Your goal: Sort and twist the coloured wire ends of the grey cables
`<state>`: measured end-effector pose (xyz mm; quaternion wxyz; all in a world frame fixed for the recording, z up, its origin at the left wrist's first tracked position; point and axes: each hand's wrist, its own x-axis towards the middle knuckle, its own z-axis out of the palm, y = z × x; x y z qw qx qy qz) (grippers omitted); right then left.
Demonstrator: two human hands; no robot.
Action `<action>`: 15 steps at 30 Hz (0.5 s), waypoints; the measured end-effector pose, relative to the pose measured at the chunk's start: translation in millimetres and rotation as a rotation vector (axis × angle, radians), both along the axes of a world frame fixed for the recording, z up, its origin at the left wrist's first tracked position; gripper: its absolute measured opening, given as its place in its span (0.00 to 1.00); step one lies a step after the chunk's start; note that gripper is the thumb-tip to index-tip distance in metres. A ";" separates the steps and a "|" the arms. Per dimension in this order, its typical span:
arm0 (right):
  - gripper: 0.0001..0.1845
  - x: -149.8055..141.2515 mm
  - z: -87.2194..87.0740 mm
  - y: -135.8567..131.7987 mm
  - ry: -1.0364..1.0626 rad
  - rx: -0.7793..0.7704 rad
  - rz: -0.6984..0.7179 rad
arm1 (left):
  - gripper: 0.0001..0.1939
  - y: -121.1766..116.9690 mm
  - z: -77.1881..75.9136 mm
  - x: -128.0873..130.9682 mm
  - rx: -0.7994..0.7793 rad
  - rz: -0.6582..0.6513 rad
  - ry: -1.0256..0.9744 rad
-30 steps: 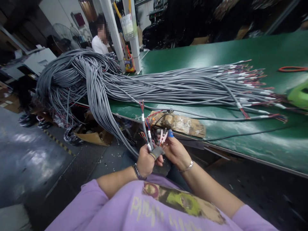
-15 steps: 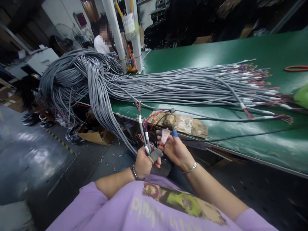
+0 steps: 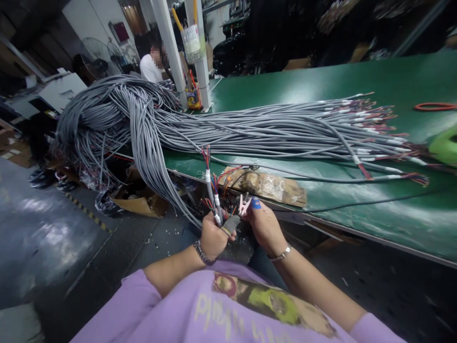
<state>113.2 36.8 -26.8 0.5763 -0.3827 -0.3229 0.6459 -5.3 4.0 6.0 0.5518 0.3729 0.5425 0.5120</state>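
My left hand (image 3: 213,238) is closed around several grey cables (image 3: 208,176), whose ends stand upright and fan out into thin coloured wires. A grey cover with a yellowish edge wraps the left thumb. In my right hand (image 3: 266,227), just to the right of those ends, a small pale pink clip (image 3: 244,206) is pinched between the fingers. Its two prongs point up and stand apart. Blue wrapping covers a fingertip of the right hand. Behind both hands, a worn wooden board (image 3: 278,186) lies at the edge of the green table (image 3: 357,205).
A thick bundle of grey cables (image 3: 250,131) stretches across the table, its wire ends at the right. Some cables hang over the front edge. A white post (image 3: 167,47), an orange loop (image 3: 433,106) and a green object (image 3: 444,145) are also there. A person (image 3: 150,67) is at the back.
My right hand has turned, and the pink clip with it, so that its prongs now show apart and upward. My left hand keeps its hold on the cables, nearly still.
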 end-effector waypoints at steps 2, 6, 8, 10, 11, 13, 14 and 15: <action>0.21 -2.1 -0.6 2.8 0.124 -0.086 0.087 | 0.22 -0.1 -0.1 0.5 -0.008 -0.006 -0.008; 0.19 -3.5 -3.9 8.8 0.265 -0.156 0.131 | 0.23 -1.4 -0.8 1.3 -0.031 -0.013 -0.016; 0.18 -3.2 -4.9 9.7 0.287 -0.165 0.124 | 0.23 -2.2 -2.2 1.5 -0.036 -0.017 -0.013; 0.19 -3.3 -5.6 9.1 0.302 -0.188 0.130 | 0.24 -2.6 -3.7 1.4 -0.034 -0.022 -0.006; 0.20 -3.4 -6.0 8.4 0.308 -0.201 0.137 | 0.24 -2.6 -4.2 1.3 -0.032 -0.022 -0.003; 0.21 -3.7 -7.4 6.5 0.326 -0.224 0.139 | 0.25 -2.8 -4.8 0.9 -0.031 -0.017 -0.001; 0.21 -3.6 -8.4 5.6 0.338 -0.235 0.137 | 0.25 -3.0 -5.1 0.5 -0.033 -0.016 -0.003; 0.22 -3.1 -9.7 4.6 0.351 -0.248 0.136 | 0.25 -3.5 -5.5 0.0 -0.035 -0.017 -0.006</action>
